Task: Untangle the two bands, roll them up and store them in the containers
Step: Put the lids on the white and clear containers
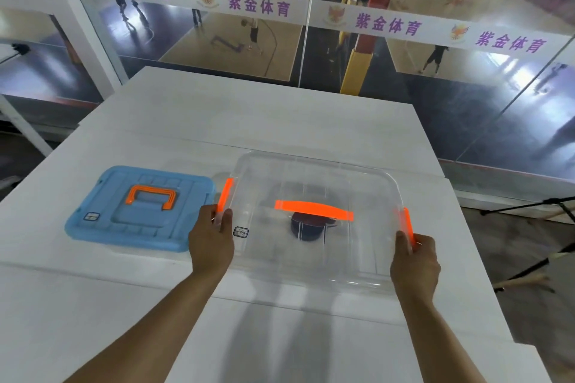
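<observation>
On one white table point(280, 121), two hands — left hand point(211, 242), right hand point(415, 261) — grip one clear container point(314, 261) beside one blue container point(102, 227).

A white worktop point(280, 121) stands against a glass wall point(311, 50). A white banner point(311, 12) with purple characters runs across the glass. Beyond it lies a shiny sports court point(217, 40) with a red and yellow padded post point(357, 65).

Bench point(155, 305): plain white. Container at 9 o'clock point(137, 211): light blue lid, orange handle point(151, 194), small black-and-white label. Container at centre point(314, 221): clear, colourless, with orange top handle point(314, 210), orange side latches at 9 and 3 o'clock. Rolled band point(308, 228) inside: dark navy. Banner point(311, 12) at 12 o'clock: white with purple characters, orange emblems.
</observation>
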